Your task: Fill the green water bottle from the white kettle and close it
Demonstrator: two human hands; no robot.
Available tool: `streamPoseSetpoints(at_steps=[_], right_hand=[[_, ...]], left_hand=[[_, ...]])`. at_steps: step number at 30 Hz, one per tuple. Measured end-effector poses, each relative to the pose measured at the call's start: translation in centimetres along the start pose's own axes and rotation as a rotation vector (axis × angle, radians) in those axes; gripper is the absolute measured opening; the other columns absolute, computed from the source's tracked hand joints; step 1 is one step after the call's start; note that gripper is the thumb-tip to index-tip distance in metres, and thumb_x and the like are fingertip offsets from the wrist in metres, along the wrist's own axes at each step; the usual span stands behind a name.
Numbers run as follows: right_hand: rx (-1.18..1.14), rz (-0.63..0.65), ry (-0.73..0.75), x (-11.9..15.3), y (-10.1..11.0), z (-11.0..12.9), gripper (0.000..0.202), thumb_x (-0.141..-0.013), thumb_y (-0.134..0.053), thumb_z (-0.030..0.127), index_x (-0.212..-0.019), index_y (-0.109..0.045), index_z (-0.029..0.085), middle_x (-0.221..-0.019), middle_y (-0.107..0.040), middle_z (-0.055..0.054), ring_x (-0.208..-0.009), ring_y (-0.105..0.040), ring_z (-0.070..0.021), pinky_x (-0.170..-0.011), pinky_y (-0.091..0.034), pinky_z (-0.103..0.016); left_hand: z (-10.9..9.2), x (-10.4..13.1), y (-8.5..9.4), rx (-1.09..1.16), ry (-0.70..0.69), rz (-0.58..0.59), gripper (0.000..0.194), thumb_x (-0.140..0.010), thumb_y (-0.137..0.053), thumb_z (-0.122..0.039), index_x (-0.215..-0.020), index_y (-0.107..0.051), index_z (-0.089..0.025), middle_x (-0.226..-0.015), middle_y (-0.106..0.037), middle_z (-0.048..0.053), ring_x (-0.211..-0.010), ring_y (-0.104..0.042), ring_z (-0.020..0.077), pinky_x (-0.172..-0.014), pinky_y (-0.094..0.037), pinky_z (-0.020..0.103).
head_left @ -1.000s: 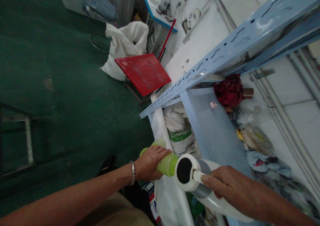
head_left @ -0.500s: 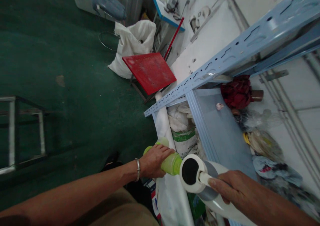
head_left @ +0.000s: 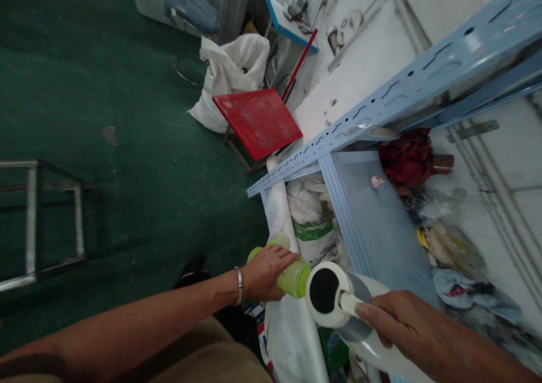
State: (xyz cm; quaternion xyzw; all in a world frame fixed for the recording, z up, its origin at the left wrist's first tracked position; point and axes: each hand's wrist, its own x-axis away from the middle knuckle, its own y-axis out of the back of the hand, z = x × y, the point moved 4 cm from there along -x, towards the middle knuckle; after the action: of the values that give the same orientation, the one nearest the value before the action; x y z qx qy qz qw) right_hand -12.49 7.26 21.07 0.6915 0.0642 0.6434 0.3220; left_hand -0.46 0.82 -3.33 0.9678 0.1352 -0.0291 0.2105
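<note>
Wrapped round a translucent green bottle (head_left: 294,279) is my left hand (head_left: 267,273), with a silver bangle on that wrist. The bottle lies tilted, its mouth right beside the rim of a white kettle (head_left: 354,331) with a black oval on top. My right hand (head_left: 393,318) grips the kettle's handle, thumb on its upper end. The kettle leans toward the bottle. Whether liquid passes between them cannot be made out.
A blue metal shelf (head_left: 359,202) stands on the right, holding a dark red cloth (head_left: 406,157) and plastic bags (head_left: 455,250). Ahead are a red square stool (head_left: 259,122) and a white sack (head_left: 232,66). A metal frame (head_left: 31,219) stands at left.
The surroundings have shifted slightly to the right in view. Both hands keep their holds on the bottle and kettle, almost unmoved.
</note>
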Motion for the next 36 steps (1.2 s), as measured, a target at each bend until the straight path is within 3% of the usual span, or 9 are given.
streamPoseSetpoints(at_steps=[3, 5, 12, 24, 28, 32, 36], right_hand=[[-0.049, 0.008, -0.116, -0.3, 0.6, 0.7, 0.065, -0.097, -0.023, 0.062, -0.084, -0.071, 0.021, -0.078, -0.067, -0.008, -0.074, -0.06, -0.0228, -0.072, -0.046, -0.034], [-0.081, 0.008, -0.17, -0.4, 0.8, 0.9, 0.066, -0.096, -0.023, 0.064, -0.079, -0.069, 0.021, -0.075, -0.065, -0.007, -0.073, -0.06, -0.0226, -0.07, -0.046, -0.033], [-0.062, 0.002, -0.186, -0.9, 0.6, 0.9, 0.064, -0.095, -0.026, 0.066, -0.081, -0.069, 0.021, -0.08, -0.067, -0.007, -0.078, -0.061, -0.0233, -0.073, -0.043, -0.033], [-0.018, 0.064, -0.181, -1.7, 2.5, 3.9, 0.066, -0.096, -0.025, 0.062, -0.073, -0.068, 0.018, -0.072, -0.067, -0.01, -0.067, -0.057, -0.02, -0.072, -0.045, -0.034], [-0.024, 0.025, -0.152, -1.9, 2.6, 3.9, 0.064, -0.096, -0.029, 0.063, -0.073, -0.069, 0.018, -0.067, -0.065, -0.009, -0.067, -0.056, -0.0201, -0.071, -0.045, -0.033], [0.03, -0.017, -0.08, -2.0, 2.6, 3.6, 0.062, -0.093, -0.034, 0.067, -0.078, -0.07, 0.019, -0.077, -0.066, -0.011, -0.072, -0.057, -0.0219, -0.071, -0.044, -0.033], [0.064, 0.023, -0.149, -2.3, 2.4, 3.2, 0.066, -0.095, -0.026, 0.066, -0.078, -0.068, 0.017, -0.075, -0.065, -0.011, -0.071, -0.057, -0.0222, -0.068, -0.041, -0.034]], left_hand=[[0.0, 0.0, 0.0, -0.006, 0.004, 0.0, 0.08, -0.057, -0.07, -0.029, -0.133, -0.044, -0.023, -0.123, -0.061, 0.009, -0.108, -0.055, 0.032, -0.099, -0.039, 0.047], [0.1, 0.0, 0.0, -0.004, 0.005, -0.003, 0.079, -0.058, -0.07, -0.03, -0.132, -0.044, -0.023, -0.122, -0.061, 0.008, -0.108, -0.055, 0.0318, -0.099, -0.038, 0.046], [0.2, 0.1, 0.1, 0.011, 0.005, -0.024, 0.078, -0.058, -0.071, -0.03, -0.132, -0.044, -0.024, -0.12, -0.061, 0.009, -0.107, -0.055, 0.0317, -0.099, -0.039, 0.046], [0.0, -0.3, 0.3, 0.022, 0.016, -0.062, 0.076, -0.057, -0.069, -0.028, -0.13, -0.046, -0.025, -0.12, -0.062, 0.008, -0.107, -0.055, 0.0316, -0.099, -0.038, 0.045], [0.1, -0.2, 0.4, 0.016, 0.018, -0.069, 0.079, -0.056, -0.069, -0.026, -0.131, -0.045, -0.024, -0.122, -0.062, 0.009, -0.108, -0.055, 0.0319, -0.1, -0.037, 0.046], [0.3, -0.2, 0.5, 0.023, 0.012, -0.092, 0.079, -0.057, -0.07, -0.027, -0.132, -0.045, -0.022, -0.123, -0.061, 0.009, -0.109, -0.055, 0.0312, -0.1, -0.037, 0.046], [0.4, -0.3, 0.6, 0.022, 0.02, -0.102, 0.079, -0.057, -0.07, -0.028, -0.132, -0.046, -0.021, -0.122, -0.062, 0.009, -0.108, -0.055, 0.0312, -0.1, -0.038, 0.046]])
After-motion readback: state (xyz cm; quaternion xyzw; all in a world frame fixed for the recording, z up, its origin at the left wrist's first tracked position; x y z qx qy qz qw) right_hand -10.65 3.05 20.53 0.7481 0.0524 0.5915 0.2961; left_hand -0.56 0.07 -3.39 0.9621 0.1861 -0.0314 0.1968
